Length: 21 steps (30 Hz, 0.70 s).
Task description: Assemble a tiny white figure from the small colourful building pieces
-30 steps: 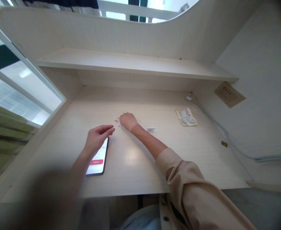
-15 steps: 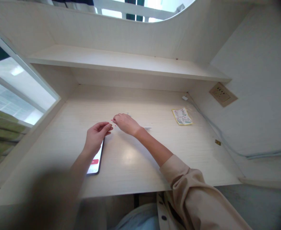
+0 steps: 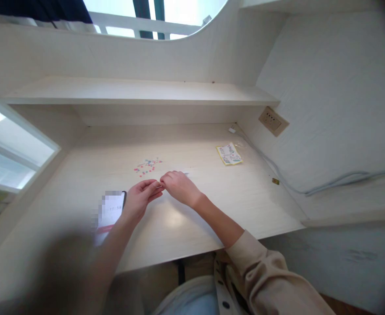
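My left hand is closed in a pinch above the desk. Its fingertips meet those of my right hand, which is also pinched, palm down. A thin pale sliver shows at the fingertips; what it is, and whether anything tiny is held with it, is too small to tell. Just beyond the hands lies a loose scatter of small coloured beads or pieces, mostly pink and red with some blue. Behind my right hand a small pale item is partly covered. A phone with a lit screen lies beside my left wrist, which partly hides it.
On the desk, a printed card with a yellow edge lies at the back right. Grey cables with a white plug run along the right wall below a socket. A shelf spans the back.
My right hand has drawn back from the small coloured pieces to my left hand, and their fingertips now meet. The pieces are uncovered. The view has turned somewhat to the right.
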Each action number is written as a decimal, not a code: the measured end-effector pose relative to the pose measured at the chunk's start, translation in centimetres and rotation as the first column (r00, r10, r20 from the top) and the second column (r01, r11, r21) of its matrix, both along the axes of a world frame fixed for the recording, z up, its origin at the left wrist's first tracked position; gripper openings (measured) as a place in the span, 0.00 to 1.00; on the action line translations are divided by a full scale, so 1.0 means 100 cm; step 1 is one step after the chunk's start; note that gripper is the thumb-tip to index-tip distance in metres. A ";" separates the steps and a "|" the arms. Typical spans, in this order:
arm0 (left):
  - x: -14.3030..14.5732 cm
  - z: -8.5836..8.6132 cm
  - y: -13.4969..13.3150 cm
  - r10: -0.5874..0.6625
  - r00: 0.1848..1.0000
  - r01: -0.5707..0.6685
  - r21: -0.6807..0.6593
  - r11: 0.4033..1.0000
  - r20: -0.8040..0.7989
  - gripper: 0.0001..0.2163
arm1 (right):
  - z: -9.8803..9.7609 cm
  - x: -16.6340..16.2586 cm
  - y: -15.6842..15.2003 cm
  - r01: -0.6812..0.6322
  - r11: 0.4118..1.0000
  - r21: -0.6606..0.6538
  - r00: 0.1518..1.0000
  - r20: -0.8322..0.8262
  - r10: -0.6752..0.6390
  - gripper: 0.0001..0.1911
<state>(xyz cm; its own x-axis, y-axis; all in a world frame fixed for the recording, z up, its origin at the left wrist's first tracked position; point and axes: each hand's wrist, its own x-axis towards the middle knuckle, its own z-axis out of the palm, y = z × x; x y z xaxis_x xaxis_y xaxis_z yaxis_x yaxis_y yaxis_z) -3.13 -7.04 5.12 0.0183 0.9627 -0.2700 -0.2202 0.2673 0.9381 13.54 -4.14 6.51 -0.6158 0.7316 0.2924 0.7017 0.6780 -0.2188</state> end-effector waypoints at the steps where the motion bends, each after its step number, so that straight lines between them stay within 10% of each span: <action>1: 0.005 -0.003 -0.004 -0.019 1.000 0.019 -0.008 1.000 -0.005 0.17 | -0.004 0.005 -0.006 0.005 1.000 -0.002 1.000 -0.012 -0.005 0.14; 21: 0.050 -0.020 -0.026 -0.153 0.988 0.153 -0.004 0.988 0.015 0.18 | -0.044 0.055 -0.055 0.019 0.966 -0.259 0.761 -0.623 -0.183 0.11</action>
<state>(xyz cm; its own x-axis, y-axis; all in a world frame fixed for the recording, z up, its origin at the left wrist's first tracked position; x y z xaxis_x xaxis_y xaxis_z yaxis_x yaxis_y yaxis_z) 1.86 -9.63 3.11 0.1696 0.9469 -0.2733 -0.1900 0.3035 0.9337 19.00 -9.61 2.08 -0.2644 0.8730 0.4098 0.4049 0.4861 -0.7745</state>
